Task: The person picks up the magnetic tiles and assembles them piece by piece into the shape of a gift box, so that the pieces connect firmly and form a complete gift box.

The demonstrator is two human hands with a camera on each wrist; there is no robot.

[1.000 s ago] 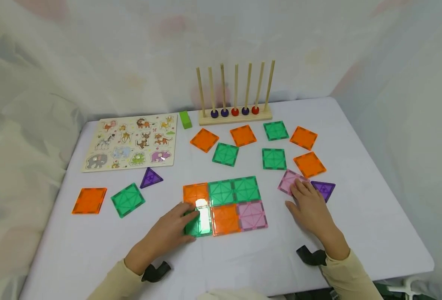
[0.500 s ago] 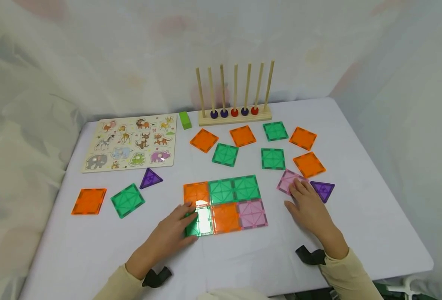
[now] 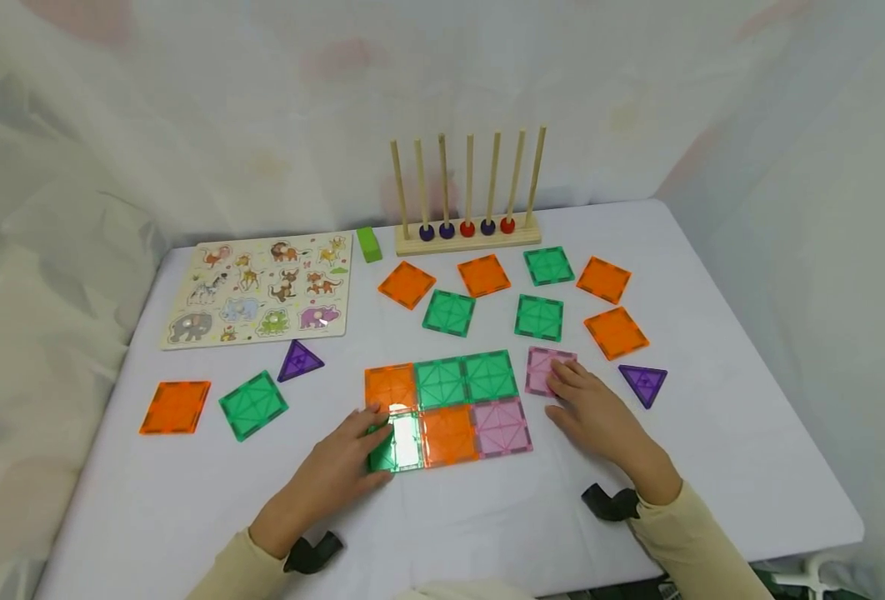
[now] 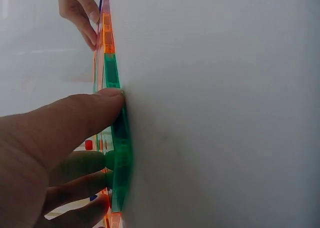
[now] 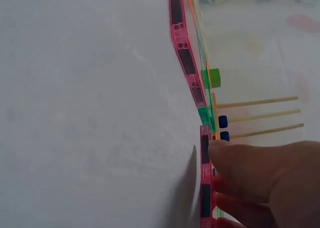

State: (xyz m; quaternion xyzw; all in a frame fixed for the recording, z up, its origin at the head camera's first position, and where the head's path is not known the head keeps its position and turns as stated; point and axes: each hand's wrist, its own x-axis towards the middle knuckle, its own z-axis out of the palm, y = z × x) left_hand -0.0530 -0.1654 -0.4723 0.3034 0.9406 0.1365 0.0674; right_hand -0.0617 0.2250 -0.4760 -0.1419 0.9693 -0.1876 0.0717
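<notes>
White table (image 3: 750,467): coloured tiles (image 3: 450,404), animal puzzle board (image 3: 258,287), peg rack (image 3: 467,237).

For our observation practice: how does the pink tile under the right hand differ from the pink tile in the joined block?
The loose pink tile lies apart from the block, fingers of the right hand resting on it. The joined pink tile sits locked at the block's lower right corner, untouched. Both are pink, square and flat on the table.
</notes>
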